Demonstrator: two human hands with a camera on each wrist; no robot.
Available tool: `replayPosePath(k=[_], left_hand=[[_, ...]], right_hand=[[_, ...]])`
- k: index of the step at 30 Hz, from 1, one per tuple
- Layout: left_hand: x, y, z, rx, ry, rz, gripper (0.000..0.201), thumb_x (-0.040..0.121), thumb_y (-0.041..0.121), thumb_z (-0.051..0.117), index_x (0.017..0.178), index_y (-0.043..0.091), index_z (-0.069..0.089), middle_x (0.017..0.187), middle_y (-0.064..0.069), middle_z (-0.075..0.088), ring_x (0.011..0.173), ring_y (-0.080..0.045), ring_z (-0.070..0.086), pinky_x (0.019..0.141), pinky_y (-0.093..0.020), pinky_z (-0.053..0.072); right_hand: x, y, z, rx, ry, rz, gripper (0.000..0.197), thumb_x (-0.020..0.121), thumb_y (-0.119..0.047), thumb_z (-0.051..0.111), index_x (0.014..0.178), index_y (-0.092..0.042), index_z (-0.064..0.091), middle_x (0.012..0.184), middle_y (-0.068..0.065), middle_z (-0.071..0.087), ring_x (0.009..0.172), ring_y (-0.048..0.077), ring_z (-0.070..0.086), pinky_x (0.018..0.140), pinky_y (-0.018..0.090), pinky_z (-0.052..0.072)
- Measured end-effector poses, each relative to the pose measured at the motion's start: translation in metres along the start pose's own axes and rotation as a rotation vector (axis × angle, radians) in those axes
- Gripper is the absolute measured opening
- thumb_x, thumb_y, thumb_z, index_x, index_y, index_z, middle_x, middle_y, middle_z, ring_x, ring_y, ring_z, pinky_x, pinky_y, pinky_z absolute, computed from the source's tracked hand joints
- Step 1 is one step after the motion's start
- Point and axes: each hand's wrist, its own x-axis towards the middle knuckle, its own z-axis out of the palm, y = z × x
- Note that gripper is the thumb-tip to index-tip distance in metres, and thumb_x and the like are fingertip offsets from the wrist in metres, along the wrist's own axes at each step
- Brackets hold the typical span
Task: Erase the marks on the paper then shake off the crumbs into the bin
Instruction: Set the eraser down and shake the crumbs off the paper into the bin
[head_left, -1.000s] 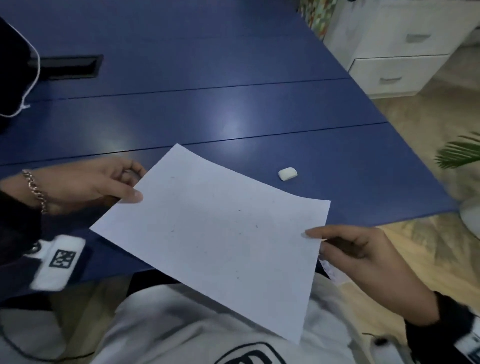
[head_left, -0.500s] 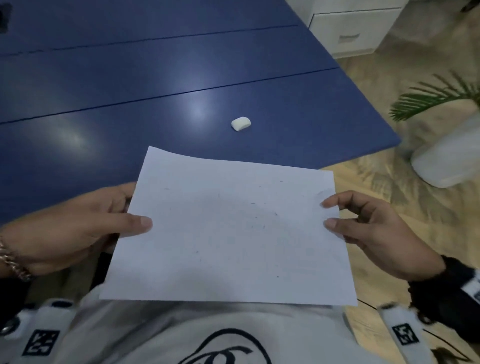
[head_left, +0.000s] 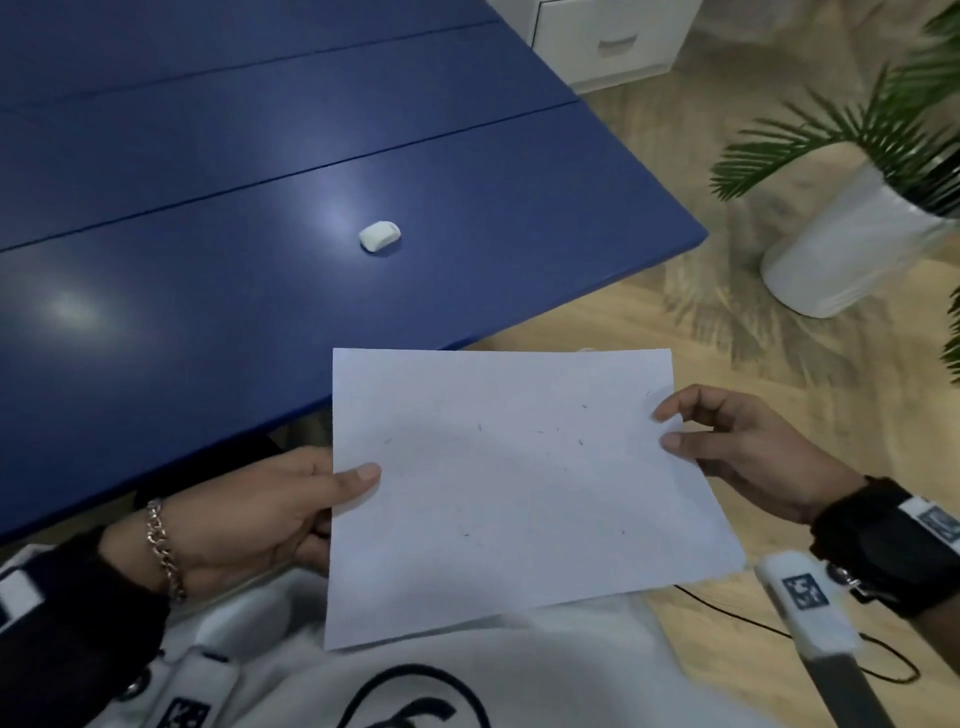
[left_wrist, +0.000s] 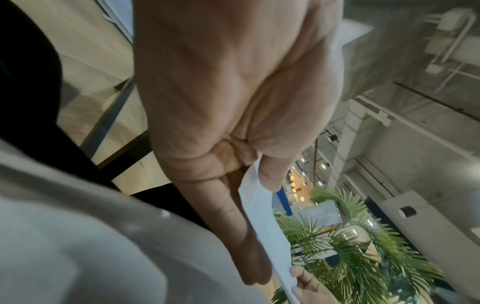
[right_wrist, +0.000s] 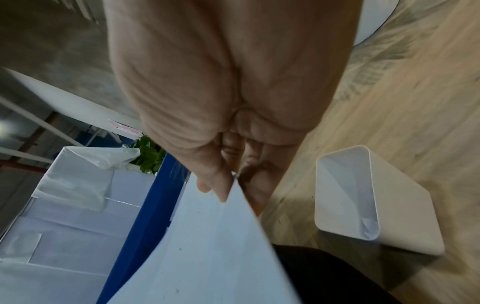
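Note:
A white sheet of paper (head_left: 509, 493) with small dark crumbs scattered on it is held flat in the air, off the table's near right corner and above my lap. My left hand (head_left: 332, 493) pinches its left edge, thumb on top. My right hand (head_left: 670, 431) pinches the right edge between thumb and fingers. The paper (right_wrist: 207, 246) also shows in the right wrist view, with a white bin (right_wrist: 363, 199) on the wooden floor below and to the right of it. A white eraser (head_left: 380, 236) lies on the blue table (head_left: 156, 260).
A potted palm in a white pot (head_left: 852, 249) stands on the floor to the right. White drawers (head_left: 602, 47) sit beyond the table's far corner. A thin black cable (head_left: 737, 618) runs over the floor near my right wrist.
Both hands have carried the paper off the table, toward me and to the right. The view has swung right, so the eraser now lies further left of the sheet.

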Motion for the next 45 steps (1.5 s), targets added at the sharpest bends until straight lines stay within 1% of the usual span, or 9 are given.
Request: replayPosePath(k=[5, 9, 13, 18, 21, 31, 37, 42, 45], left_hand=[[0.016, 0.01, 0.016, 0.061, -0.092, -0.011, 0.037, 0.106, 0.035, 0.056, 0.114, 0.007, 0.079, 0.12, -0.023, 0.074, 0.109, -0.04, 0.073, 0.093, -0.05, 0.061], [0.028, 0.019, 0.028, 0.061, -0.119, -0.017, 0.035, 0.102, 0.022, 0.05, 0.102, 0.011, 0.083, 0.11, -0.02, 0.077, 0.088, -0.026, 0.077, 0.072, -0.035, 0.064], [0.04, 0.022, 0.033, 0.061, -0.171, -0.045, 0.032, 0.099, 0.023, 0.054, 0.114, 0.006, 0.078, 0.12, -0.021, 0.075, 0.103, -0.033, 0.076, 0.081, -0.038, 0.065], [0.061, 0.024, 0.048, 0.058, -0.158, -0.043, 0.031, 0.106, 0.018, 0.052, 0.132, 0.007, 0.066, 0.124, -0.013, 0.075, 0.112, -0.029, 0.074, 0.09, -0.037, 0.062], [0.07, 0.025, 0.052, 0.051, -0.142, -0.058, 0.029, 0.108, 0.014, 0.05, 0.131, 0.006, 0.065, 0.122, -0.013, 0.076, 0.111, -0.029, 0.074, 0.087, -0.034, 0.063], [0.084, 0.025, 0.031, 0.118, -0.091, -0.033, 0.04, 0.093, 0.005, 0.073, 0.132, 0.006, 0.066, 0.129, -0.015, 0.072, 0.124, -0.041, 0.065, 0.114, -0.061, 0.042], [0.108, 0.033, 0.036, 0.103, 0.114, -0.051, 0.031, 0.1, -0.008, 0.055, 0.123, 0.006, 0.068, 0.113, -0.006, 0.079, 0.103, -0.02, 0.077, 0.082, -0.028, 0.063], [0.129, 0.039, 0.048, 0.08, 0.179, -0.082, 0.028, 0.101, -0.009, 0.055, 0.115, 0.009, 0.07, 0.108, -0.004, 0.08, 0.094, -0.016, 0.078, 0.073, -0.02, 0.061], [0.141, 0.041, 0.057, 0.088, 0.219, -0.085, 0.028, 0.1, -0.011, 0.055, 0.109, 0.009, 0.072, 0.104, -0.005, 0.081, 0.087, -0.015, 0.078, 0.07, -0.019, 0.06]], right_hand=[[0.002, -0.002, -0.021, -0.069, 0.074, -0.03, 0.017, 0.097, 0.011, 0.061, 0.109, 0.001, 0.067, 0.094, 0.001, 0.071, 0.072, 0.014, 0.068, 0.06, 0.021, 0.056], [0.009, -0.011, -0.034, -0.101, 0.118, -0.065, 0.02, 0.1, 0.007, 0.058, 0.109, -0.007, 0.07, 0.093, 0.003, 0.07, 0.077, 0.018, 0.069, 0.065, 0.023, 0.059], [0.019, -0.018, -0.047, -0.148, 0.13, -0.087, 0.024, 0.101, 0.006, 0.058, 0.119, -0.007, 0.066, 0.108, 0.013, 0.064, 0.09, 0.027, 0.067, 0.083, 0.04, 0.059], [0.03, -0.015, -0.062, -0.171, 0.123, -0.041, 0.042, 0.098, 0.008, 0.06, 0.134, -0.014, 0.055, 0.095, 0.006, 0.065, 0.076, 0.02, 0.069, 0.065, 0.029, 0.061], [0.044, 0.002, -0.066, -0.185, 0.089, 0.02, 0.054, 0.097, 0.005, 0.064, 0.14, -0.025, 0.052, 0.1, 0.01, 0.067, 0.086, 0.03, 0.07, 0.078, 0.043, 0.06], [0.116, 0.048, -0.04, -0.1, -0.025, 0.062, 0.045, 0.098, 0.006, 0.061, 0.138, -0.015, 0.06, 0.116, 0.016, 0.07, 0.104, 0.038, 0.073, 0.094, 0.052, 0.059], [0.167, 0.075, -0.033, -0.065, -0.041, 0.062, 0.036, 0.099, 0.004, 0.062, 0.133, -0.007, 0.061, 0.111, 0.026, 0.068, 0.099, 0.034, 0.07, 0.095, 0.048, 0.055], [0.197, 0.099, -0.027, -0.029, 0.003, 0.129, 0.042, 0.099, 0.003, 0.061, 0.139, -0.01, 0.057, 0.105, 0.015, 0.063, 0.081, 0.019, 0.067, 0.069, 0.027, 0.054], [0.211, 0.113, -0.027, -0.042, 0.021, 0.144, 0.037, 0.098, 0.005, 0.06, 0.13, -0.012, 0.064, 0.106, 0.016, 0.065, 0.093, 0.027, 0.066, 0.085, 0.042, 0.055]])
